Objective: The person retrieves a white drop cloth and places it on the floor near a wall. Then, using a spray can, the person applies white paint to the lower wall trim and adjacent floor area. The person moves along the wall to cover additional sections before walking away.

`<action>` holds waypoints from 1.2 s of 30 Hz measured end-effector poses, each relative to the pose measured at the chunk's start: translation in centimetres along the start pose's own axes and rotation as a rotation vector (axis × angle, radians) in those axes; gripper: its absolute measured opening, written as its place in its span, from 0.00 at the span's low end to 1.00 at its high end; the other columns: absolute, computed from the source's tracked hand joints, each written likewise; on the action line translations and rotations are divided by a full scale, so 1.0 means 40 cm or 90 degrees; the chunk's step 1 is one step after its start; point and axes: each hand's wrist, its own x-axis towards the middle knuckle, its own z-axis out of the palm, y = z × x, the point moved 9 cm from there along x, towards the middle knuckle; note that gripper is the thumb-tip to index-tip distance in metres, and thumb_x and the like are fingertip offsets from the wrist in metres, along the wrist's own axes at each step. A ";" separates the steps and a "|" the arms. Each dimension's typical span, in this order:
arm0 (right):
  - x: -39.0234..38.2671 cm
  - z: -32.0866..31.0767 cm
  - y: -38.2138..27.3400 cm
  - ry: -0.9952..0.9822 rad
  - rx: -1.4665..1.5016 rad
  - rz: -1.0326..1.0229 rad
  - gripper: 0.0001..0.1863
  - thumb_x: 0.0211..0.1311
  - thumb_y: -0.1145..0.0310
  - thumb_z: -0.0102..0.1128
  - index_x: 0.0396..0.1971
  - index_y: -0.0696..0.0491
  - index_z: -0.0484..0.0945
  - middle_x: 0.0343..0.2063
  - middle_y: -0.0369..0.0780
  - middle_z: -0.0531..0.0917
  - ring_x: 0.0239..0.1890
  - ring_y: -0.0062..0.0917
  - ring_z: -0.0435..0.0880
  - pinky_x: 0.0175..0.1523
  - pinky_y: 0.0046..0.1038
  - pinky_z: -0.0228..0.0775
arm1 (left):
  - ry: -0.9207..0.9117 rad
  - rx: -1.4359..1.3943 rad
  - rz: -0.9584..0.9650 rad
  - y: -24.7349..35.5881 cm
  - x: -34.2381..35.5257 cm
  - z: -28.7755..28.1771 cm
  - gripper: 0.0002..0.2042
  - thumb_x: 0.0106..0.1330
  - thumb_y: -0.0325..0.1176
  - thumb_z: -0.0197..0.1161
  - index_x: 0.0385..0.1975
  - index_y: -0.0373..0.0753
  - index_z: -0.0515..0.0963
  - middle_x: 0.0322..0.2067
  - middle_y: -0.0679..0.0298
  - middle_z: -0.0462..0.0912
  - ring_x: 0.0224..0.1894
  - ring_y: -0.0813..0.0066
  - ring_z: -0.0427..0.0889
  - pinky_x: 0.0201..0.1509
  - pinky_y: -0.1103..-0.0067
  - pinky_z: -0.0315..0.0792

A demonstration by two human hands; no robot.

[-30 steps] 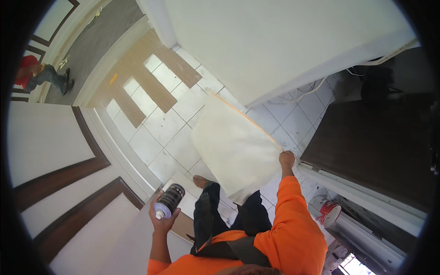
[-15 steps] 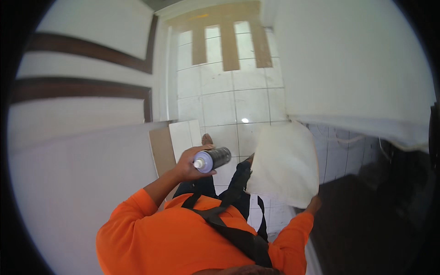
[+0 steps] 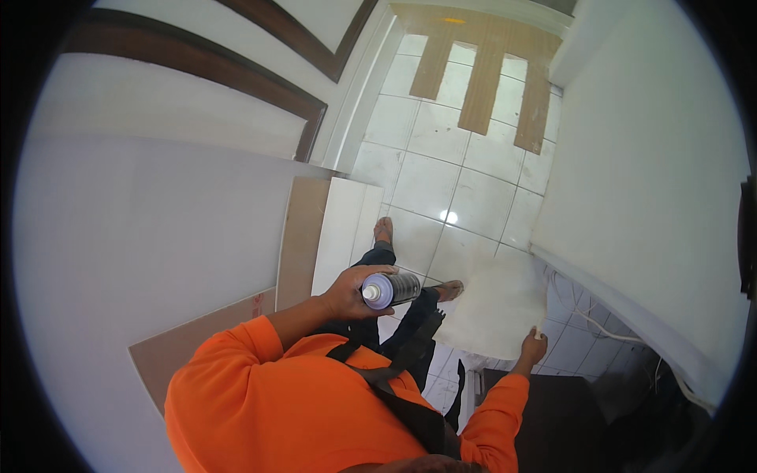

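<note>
My left hand point(image 3: 352, 293) is wrapped round a dark spray can point(image 3: 404, 288) with a lilac top and a white nozzle. The can is tilted, its nozzle end toward me. On the right, my right hand point(image 3: 535, 347) pinches the near right corner of a thin off-white sheet point(image 3: 497, 303). The sheet hangs out in front of that hand, above the tiled floor. What the sheet is made of, I cannot tell.
Brown and white boards point(image 3: 302, 236) lean along the left wall. Wood-toned strips point(image 3: 482, 94) lie on the white tiles point(image 3: 430, 177) ahead. A large white panel point(image 3: 646, 158) stands at the right, with loose cables point(image 3: 603, 329) beneath it. A dark surface point(image 3: 544, 418) is near my right arm.
My view has turned, so the floor and strips appear slanted. The sheet has swung lower and looks smaller. Both hands keep their holds on the can and the sheet.
</note>
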 end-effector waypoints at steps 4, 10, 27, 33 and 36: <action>-0.023 0.028 -0.096 -0.115 -0.155 -0.027 0.21 0.54 0.62 0.70 0.47 0.58 0.84 0.48 0.51 0.87 0.51 0.48 0.87 0.54 0.45 0.80 | 0.033 0.000 -0.015 -0.025 -0.004 -0.093 0.39 0.46 0.38 0.86 0.59 0.36 0.74 0.58 0.51 0.82 0.60 0.56 0.83 0.68 0.66 0.74; -0.098 0.079 -0.237 -0.186 -0.212 -0.160 0.18 0.49 0.73 0.61 0.42 0.63 0.85 0.43 0.56 0.87 0.46 0.52 0.87 0.54 0.42 0.80 | 0.076 -0.037 0.000 -0.111 -0.021 -0.233 0.39 0.46 0.38 0.87 0.60 0.37 0.74 0.58 0.52 0.82 0.59 0.57 0.83 0.68 0.66 0.75; -0.636 0.362 -1.147 -0.317 -0.063 -0.665 0.22 0.47 0.74 0.59 0.45 0.69 0.80 0.38 0.57 0.87 0.42 0.49 0.87 0.49 0.40 0.78 | 0.358 -0.051 -0.056 -0.318 -0.200 -0.670 0.39 0.45 0.39 0.87 0.58 0.38 0.75 0.55 0.53 0.84 0.56 0.58 0.85 0.63 0.68 0.77; -0.696 0.431 -1.275 -0.473 -0.126 -0.647 0.23 0.47 0.76 0.60 0.46 0.70 0.79 0.37 0.53 0.87 0.39 0.38 0.87 0.45 0.35 0.77 | 0.488 -0.076 -0.113 -0.320 -0.315 -0.622 0.39 0.46 0.39 0.86 0.59 0.38 0.74 0.57 0.53 0.83 0.58 0.57 0.84 0.65 0.67 0.76; -0.699 0.408 -1.324 -0.399 -0.151 -0.724 0.24 0.46 0.76 0.60 0.47 0.70 0.78 0.38 0.56 0.87 0.40 0.44 0.88 0.47 0.37 0.78 | 0.551 -0.095 -0.166 -0.306 -0.370 -0.559 0.39 0.46 0.39 0.86 0.60 0.37 0.74 0.58 0.52 0.82 0.60 0.58 0.82 0.67 0.67 0.74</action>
